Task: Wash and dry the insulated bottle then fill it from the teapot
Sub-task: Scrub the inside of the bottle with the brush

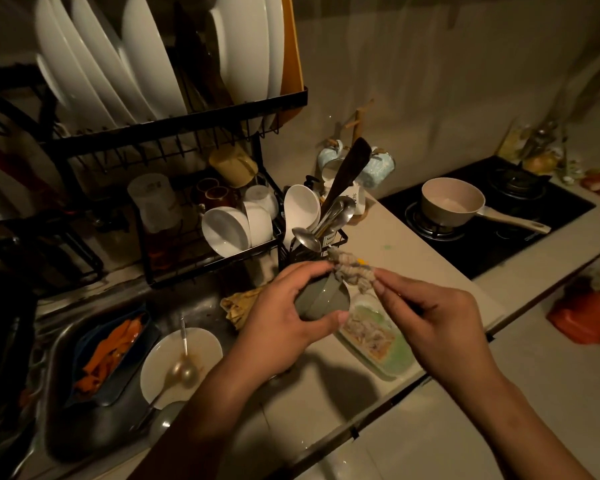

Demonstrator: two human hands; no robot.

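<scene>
As left hand [281,317] grips bottle [321,299], nubbly cloth [352,271]

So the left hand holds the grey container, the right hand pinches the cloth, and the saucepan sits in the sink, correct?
Only the place is wrong: the saucepan sits on the stove, not in the sink, as the head view shows. The rest is right.
</scene>
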